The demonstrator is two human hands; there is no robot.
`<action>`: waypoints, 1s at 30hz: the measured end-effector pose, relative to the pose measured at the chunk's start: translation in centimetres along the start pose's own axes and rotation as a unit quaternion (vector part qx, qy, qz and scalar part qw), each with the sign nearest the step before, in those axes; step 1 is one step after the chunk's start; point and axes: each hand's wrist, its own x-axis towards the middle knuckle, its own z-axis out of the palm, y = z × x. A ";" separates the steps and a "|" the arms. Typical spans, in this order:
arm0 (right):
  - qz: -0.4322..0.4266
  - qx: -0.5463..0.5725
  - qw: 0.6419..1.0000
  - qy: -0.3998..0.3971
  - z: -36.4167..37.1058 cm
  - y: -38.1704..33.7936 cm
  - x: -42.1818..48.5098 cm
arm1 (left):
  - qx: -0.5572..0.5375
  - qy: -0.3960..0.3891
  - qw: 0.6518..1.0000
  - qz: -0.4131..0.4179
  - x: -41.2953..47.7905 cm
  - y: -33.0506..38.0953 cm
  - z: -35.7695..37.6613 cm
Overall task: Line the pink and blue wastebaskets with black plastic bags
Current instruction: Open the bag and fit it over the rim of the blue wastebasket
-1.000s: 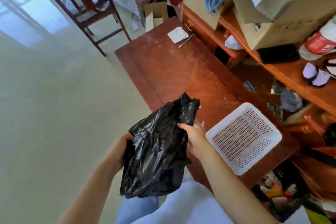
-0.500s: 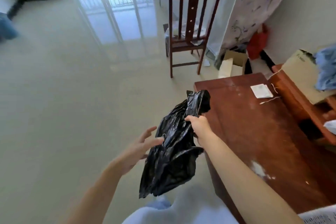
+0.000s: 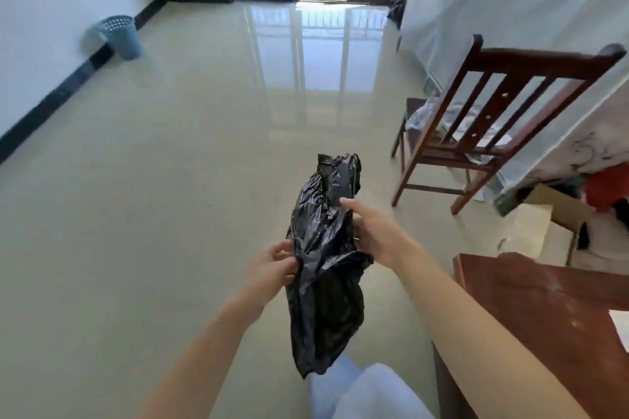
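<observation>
Both hands [image 3: 374,235] grip black bag [image 3: 323,265] (crumpled).

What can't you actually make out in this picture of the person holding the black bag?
All from the head view:
- Pink wastebasket: nowhere in the frame.
- Blue wastebasket: too far and small to tell whether it is lined.
- Black bag: crumpled, so its opening is hidden and one bag or several is unclear.
- Right hand: its fingers are tucked behind the bag.
- Table: cut off by the right edge.
</observation>
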 end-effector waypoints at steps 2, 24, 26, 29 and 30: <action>0.017 -0.040 0.995 -0.092 -0.3 -3.7 3.1 | -0.090 0.022 0.996 -0.012 4.0 3.6 -1.5; -0.086 -0.334 0.939 -0.015 19.3 -29.7 45.7 | -0.108 0.147 0.980 -0.078 39.7 22.9 -29.7; -0.078 -0.341 0.937 -0.018 23.1 -31.9 50.4 | -0.111 0.072 0.990 -0.053 42.5 26.3 -33.7; -0.080 -0.349 0.934 -0.014 28.4 -35.2 56.1 | -0.039 -0.012 0.999 -0.019 47.0 30.7 -37.3; -0.087 -0.347 0.934 -0.015 29.9 -36.4 57.8 | 0.007 -0.010 1.000 -0.015 48.7 31.9 -38.1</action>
